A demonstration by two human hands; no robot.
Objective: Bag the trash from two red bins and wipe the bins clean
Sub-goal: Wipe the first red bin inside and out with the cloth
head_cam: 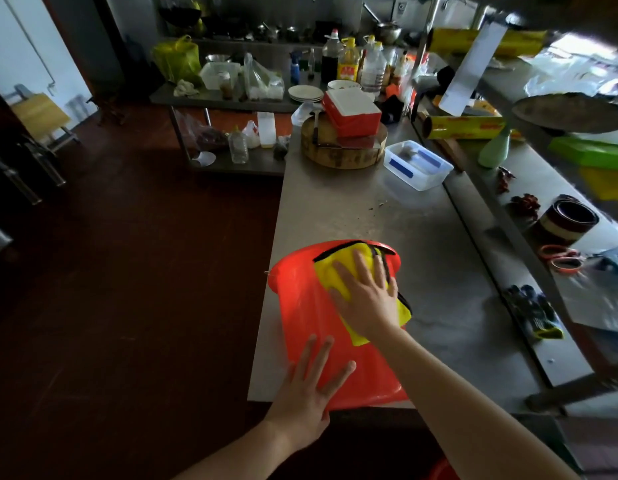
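Fingers (364, 268) spread, right hand (366, 299) presses yellow cloth (330, 268) on red bin (307, 317) lying sideways at the surface's (369, 209) near-left corner; left hand (305, 393), fingers splayed, braces it.

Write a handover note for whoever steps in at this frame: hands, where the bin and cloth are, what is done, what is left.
Left hand: open, fingers spread flat on the red bin near its base, steadying it.
Right hand: open, pressing the yellow cloth against the bin's outer wall near the rim.
Bin: on its side at the near edge of the steel table, rim pointing away.
Done: no trash shows around this bin; the outside is being wiped.
Left: finish this bin; its inside is hidden. A red shape at the bottom edge may be the second bin; its state cannot be told.
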